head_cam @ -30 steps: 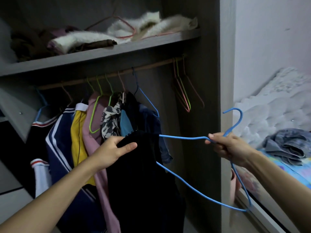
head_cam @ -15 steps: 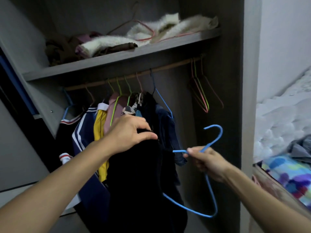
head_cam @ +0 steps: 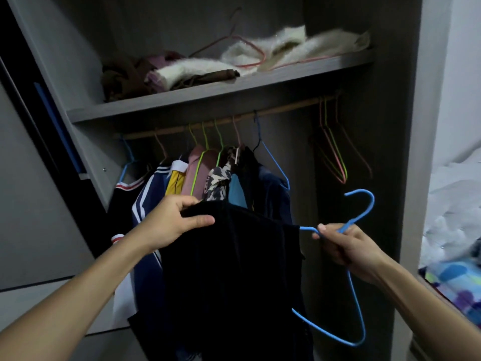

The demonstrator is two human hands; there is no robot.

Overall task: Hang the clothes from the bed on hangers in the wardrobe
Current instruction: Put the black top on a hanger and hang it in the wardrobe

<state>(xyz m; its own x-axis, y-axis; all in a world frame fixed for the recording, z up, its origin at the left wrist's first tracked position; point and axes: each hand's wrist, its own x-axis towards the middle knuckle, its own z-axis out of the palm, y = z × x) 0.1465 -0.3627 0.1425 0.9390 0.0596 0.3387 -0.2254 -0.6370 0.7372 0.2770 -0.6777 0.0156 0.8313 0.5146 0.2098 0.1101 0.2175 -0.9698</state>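
A black garment [head_cam: 234, 269] hangs in front of the open wardrobe, pinched at its top edge by my left hand [head_cam: 171, 222]. My right hand [head_cam: 346, 246] grips a blue wire hanger [head_cam: 358, 295] just below its hook, which points up and left. One arm of the hanger runs into the garment's right side; the bottom bar shows below my right hand. Behind them the wooden rail [head_cam: 283, 110] carries several hung clothes [head_cam: 197, 178] on coloured hangers. The bed [head_cam: 453, 277] with a colourful sheet lies at the right edge.
Several empty pink and green hangers [head_cam: 335, 155] hang at the rail's right end. The shelf [head_cam: 213, 92] above holds white fluffy and brown clothes. The wardrobe's grey side panel [head_cam: 413, 178] stands between rail and bed. A sliding door [head_cam: 31, 178] is at the left.
My view swung left from the bed toward the wardrobe. My right hand brought the blue hanger in toward the black garment, and my left hand lifted the garment's top edge.
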